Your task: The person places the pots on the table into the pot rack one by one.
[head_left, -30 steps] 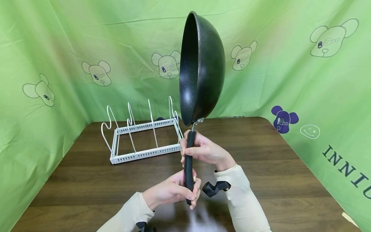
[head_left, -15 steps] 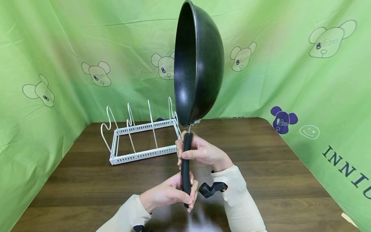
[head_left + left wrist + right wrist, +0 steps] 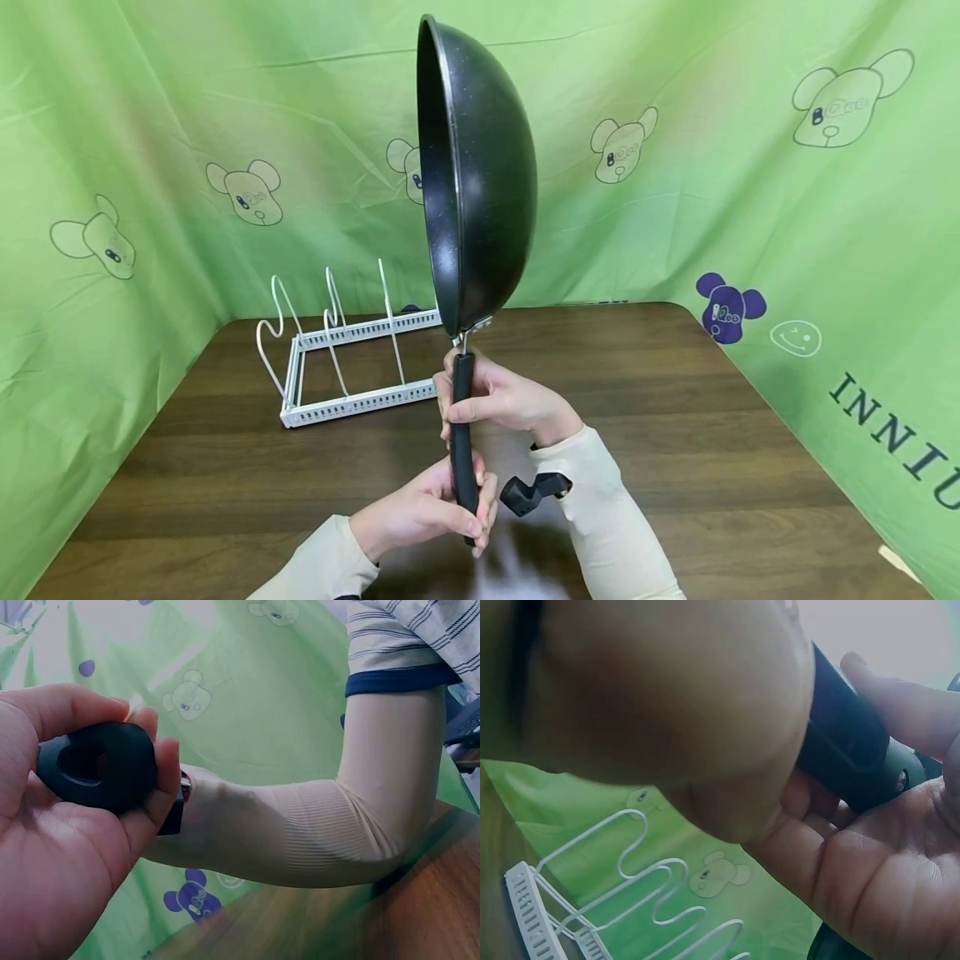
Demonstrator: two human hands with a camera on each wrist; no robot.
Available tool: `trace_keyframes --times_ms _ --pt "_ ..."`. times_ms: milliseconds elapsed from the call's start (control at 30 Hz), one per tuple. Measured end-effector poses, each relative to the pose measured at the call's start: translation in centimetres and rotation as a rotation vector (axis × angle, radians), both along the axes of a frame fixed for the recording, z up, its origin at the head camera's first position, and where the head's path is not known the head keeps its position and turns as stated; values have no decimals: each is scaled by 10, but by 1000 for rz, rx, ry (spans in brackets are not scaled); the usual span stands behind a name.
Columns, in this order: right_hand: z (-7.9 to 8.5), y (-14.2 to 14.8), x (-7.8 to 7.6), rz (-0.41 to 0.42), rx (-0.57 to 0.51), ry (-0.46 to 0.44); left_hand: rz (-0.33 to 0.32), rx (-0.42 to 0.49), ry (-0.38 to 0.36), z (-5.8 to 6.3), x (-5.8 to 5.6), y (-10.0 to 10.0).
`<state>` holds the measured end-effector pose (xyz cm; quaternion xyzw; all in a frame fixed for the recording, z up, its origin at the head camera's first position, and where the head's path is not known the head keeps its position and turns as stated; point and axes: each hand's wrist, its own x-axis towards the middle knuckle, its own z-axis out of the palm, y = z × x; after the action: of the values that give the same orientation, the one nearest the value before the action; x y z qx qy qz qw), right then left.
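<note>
A black wok [image 3: 495, 175] is held upright above the table, its hollow side turned to the left and its long black handle [image 3: 462, 450] pointing down. My right hand [image 3: 506, 400] grips the upper handle just under the metal joint. Lower down, my left hand [image 3: 423, 508] curls round the handle's end; the left wrist view shows the handle's end [image 3: 139, 769] with its hanging hole between thumb and fingers. Behind the hands, a white wire pan rack [image 3: 360, 404] stands on the table, its right end hidden by the wok and right hand.
The brown wooden table [image 3: 675, 467] reaches back to a green curtain [image 3: 712, 167] printed with bear heads, which also lines both sides. A small pale object [image 3: 898, 562] lies at the table's right edge. A black wrist camera [image 3: 534, 493] sits on the right sleeve.
Both hands have moved left with the wok, which now covers the rack's right end. The wok has turned a little, showing less of its inside. Both grips on the handle stay the same.
</note>
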<state>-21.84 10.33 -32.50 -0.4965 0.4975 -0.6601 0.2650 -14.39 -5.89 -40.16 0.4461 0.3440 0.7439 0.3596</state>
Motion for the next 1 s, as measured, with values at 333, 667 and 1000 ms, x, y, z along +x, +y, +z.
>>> trace_keyframes --times_ms 333,667,1000 --pt "-8 -9 -4 37 31 -65 12 69 1 -11 1 -2" --pt "-11 -12 -6 57 32 -107 14 116 -16 -16 1 1" --pt "-18 -18 -6 58 59 -133 12 162 -32 -25 2 -5"
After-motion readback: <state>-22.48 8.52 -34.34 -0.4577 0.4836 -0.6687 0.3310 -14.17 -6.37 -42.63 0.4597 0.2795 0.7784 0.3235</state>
